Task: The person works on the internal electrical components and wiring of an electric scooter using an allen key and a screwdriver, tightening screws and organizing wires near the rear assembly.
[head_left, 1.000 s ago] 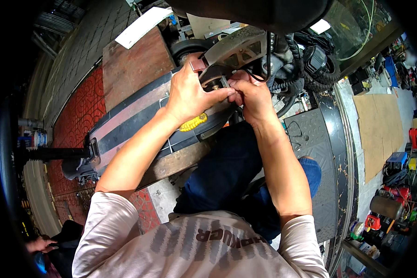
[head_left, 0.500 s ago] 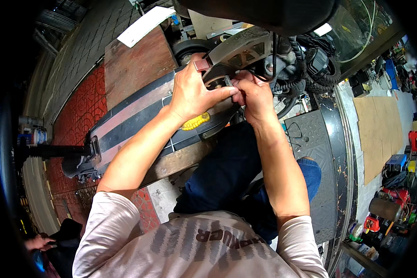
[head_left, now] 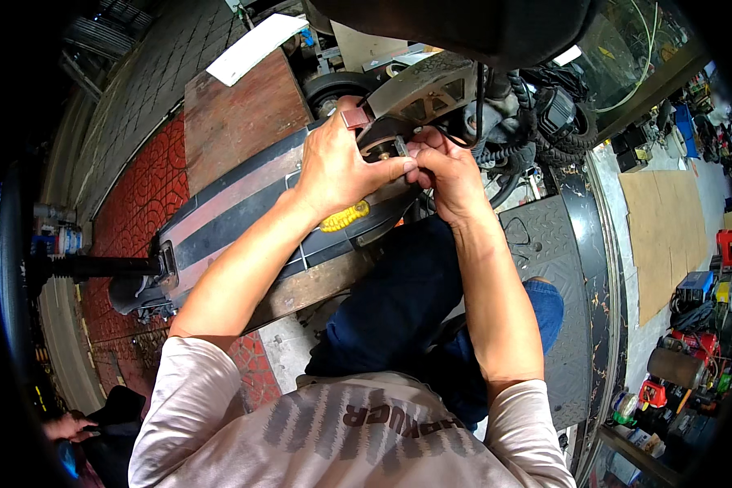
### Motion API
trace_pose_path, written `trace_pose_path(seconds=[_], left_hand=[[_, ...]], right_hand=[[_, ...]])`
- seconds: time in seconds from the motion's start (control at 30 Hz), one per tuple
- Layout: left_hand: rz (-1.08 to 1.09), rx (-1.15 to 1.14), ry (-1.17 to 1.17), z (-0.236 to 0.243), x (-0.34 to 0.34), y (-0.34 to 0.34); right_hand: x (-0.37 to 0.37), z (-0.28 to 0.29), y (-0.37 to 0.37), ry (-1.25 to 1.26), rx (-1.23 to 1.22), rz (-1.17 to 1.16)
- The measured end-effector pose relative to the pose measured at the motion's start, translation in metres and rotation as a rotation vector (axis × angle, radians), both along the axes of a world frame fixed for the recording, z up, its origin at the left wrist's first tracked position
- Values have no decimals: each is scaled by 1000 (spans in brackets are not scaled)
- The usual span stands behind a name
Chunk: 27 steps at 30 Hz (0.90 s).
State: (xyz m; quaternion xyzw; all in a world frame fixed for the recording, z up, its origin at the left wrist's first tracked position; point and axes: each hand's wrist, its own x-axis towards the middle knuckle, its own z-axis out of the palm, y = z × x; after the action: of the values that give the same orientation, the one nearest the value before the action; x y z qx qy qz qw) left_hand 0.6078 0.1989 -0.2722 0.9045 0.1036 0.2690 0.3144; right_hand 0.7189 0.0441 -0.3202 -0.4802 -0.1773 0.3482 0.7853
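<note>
A scooter-like deck [head_left: 220,232], black with faded pinkish bands, lies slantwise in front of me. At its right end my left hand [head_left: 333,163] is wrapped around the edge, its fingers mostly hidden and its thumb stretched right. A small reddish-brown block [head_left: 355,118] sits against its index finger. The thumb tip touches a small flat metal piece [head_left: 401,146] beside a round brownish disc-like part [head_left: 378,149]. From the right, my right hand [head_left: 447,167] pinches at that metal piece. Below my left wrist, a yellow ribbed piece [head_left: 344,216] rests on the deck.
A dark curved fender with cut-outs [head_left: 431,93] arches just beyond my hands. Dark machinery with a knobby tire [head_left: 573,134] stands to the right. A reddish board [head_left: 244,122] carries a white panel [head_left: 256,49]. Cluttered tools [head_left: 691,350] line the right side. Another person's hand [head_left: 69,424] shows at lower left.
Both hands stay in nearly the same place. The right fingers have shifted slightly, and a little more of the disc-like part shows between the hands.
</note>
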Motion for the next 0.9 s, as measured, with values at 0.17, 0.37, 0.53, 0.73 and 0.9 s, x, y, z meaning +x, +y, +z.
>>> trace_pose_path(seconds=[0.17, 0.37, 0.53, 0.73, 0.9], left_hand=[[9, 16, -34, -1, 0, -5], [-54, -104, -253, 0, -11, -5], [56, 35, -62, 13, -11, -11], [42, 100, -28, 20, -5, -24], [-2, 189, -37, 18, 1, -25]], right_hand=[[2, -5, 1, 4, 8, 2], [7, -9, 2, -40, -20, 68], [9, -11, 1, -34, 30, 50], [8, -9, -1, -93, 5, 66], [10, 3, -2, -89, -15, 119]])
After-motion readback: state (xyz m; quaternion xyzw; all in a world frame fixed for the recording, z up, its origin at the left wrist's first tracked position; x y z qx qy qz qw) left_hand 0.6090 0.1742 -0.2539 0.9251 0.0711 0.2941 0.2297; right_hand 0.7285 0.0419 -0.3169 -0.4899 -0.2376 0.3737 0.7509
